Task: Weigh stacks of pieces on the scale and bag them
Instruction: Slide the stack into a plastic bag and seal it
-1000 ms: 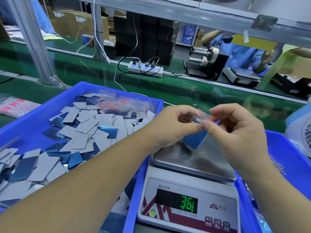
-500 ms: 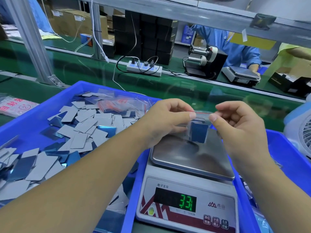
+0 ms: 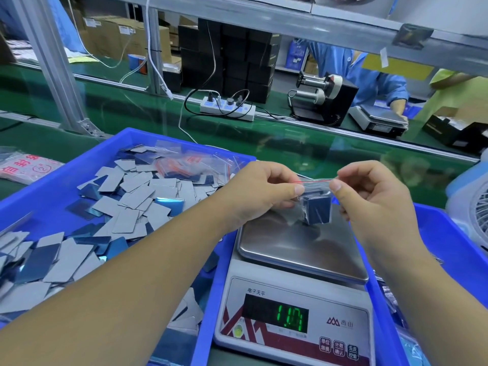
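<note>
A small clear zip bag (image 3: 315, 204) with a red seal line holds a stack of blue pieces and hangs just over the scale's steel pan (image 3: 301, 247). My left hand (image 3: 266, 191) pinches the bag's top left corner. My right hand (image 3: 369, 196) pinches its top right corner, so the seal is stretched between them. The white scale (image 3: 290, 323) stands between two blue trays and its green display shows digits like 1.01. Loose grey and blue pieces (image 3: 126, 204) fill the left tray (image 3: 47, 191), with empty zip bags (image 3: 190, 165) at its back.
A second blue tray (image 3: 454, 249) lies to the right of the scale, with a white fan (image 3: 475, 207) beyond it. A packet of bags (image 3: 23, 167) lies at far left. Behind run a green conveyor belt, a power strip (image 3: 227, 108) and a person in blue at another scale.
My hands have drawn apart along the bag's top, pulling the seal straight. The stack in the bag hangs lower toward the pan. The display reading fell from 3.6 to about 1.0.
</note>
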### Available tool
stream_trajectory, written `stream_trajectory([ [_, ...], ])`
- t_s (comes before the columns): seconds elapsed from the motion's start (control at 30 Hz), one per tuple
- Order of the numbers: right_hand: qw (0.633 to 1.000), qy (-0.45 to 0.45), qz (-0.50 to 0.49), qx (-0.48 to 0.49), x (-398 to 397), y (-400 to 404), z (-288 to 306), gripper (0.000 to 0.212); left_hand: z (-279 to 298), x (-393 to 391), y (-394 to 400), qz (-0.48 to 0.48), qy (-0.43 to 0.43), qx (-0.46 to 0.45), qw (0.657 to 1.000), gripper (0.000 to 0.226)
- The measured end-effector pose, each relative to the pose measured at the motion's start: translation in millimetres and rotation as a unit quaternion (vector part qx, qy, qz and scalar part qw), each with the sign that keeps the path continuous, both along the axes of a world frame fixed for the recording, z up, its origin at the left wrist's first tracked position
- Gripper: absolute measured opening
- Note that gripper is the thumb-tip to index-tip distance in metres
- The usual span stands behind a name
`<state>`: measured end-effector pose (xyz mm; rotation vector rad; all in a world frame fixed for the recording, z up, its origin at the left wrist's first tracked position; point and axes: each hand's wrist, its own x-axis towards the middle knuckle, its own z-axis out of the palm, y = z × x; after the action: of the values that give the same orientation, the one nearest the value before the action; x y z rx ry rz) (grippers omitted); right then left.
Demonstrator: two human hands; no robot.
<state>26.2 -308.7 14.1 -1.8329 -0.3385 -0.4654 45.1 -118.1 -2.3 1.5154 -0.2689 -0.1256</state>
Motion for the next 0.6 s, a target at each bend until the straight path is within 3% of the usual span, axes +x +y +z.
stream_trajectory([
  [0.27, 1.0, -0.005, 0.02, 0.018, -2.0, 4.1, -0.2, 0.032, 2.0, -0.5, 0.3, -0.004, -0.009, 0.023, 1.0, 0.022],
  [0.6, 0.998, 0.014, 0.049, 0.028, -3.8, 6.8, -0.9, 0.028, 1.4, -2.5, -0.9, -0.016, -0.029, 0.015, 0.999, 0.017],
])
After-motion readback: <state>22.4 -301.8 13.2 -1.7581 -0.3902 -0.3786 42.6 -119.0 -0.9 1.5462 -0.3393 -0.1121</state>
